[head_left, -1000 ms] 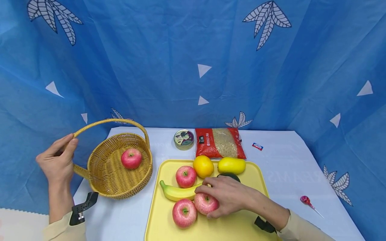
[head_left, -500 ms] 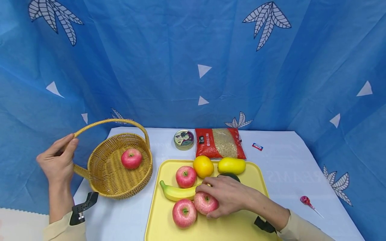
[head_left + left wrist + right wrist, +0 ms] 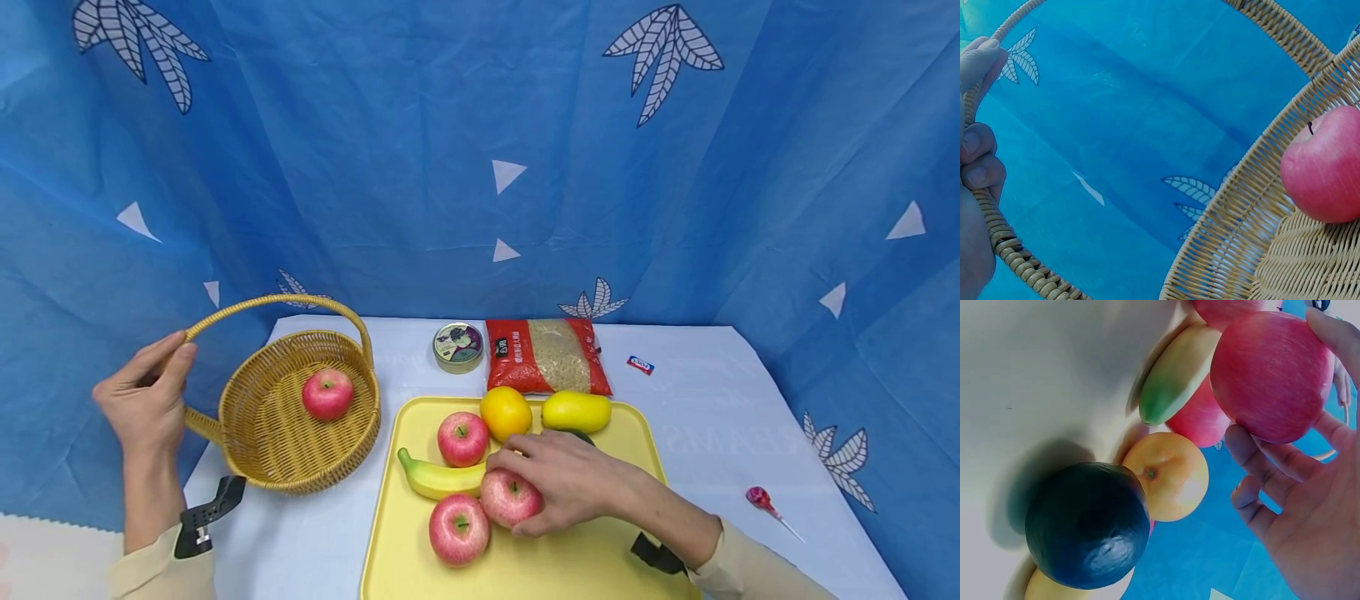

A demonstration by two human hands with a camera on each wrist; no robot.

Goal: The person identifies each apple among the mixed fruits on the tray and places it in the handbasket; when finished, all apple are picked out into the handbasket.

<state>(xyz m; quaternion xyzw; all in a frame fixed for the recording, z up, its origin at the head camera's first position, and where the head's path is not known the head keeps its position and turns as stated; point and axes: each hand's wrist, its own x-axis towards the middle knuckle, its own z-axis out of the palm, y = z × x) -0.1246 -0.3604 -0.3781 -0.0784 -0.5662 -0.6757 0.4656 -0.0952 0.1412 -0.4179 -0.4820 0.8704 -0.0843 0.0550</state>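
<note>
Blue cloth [image 3: 420, 150] hangs behind the white worktop [image 3: 720, 450]; at eight o'clock in the head view, the left hand [image 3: 141, 402] grips the handle [image 3: 365, 342] of a wicker basket [image 3: 273, 433] bearing one lone apple [image 3: 327, 395]. At five o'clock, over a yellow tray [image 3: 555, 575], the right hand [image 3: 566, 482] grasps a second apple [image 3: 508, 498], with a third apple [image 3: 459, 531] at its eight o'clock and an orange [image 3: 506, 413] at twelve.

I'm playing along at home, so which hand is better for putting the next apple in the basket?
Probably the right hand: it grips an apple at the yellow tray. The left hand is off to the side, holding the basket handle.
</note>
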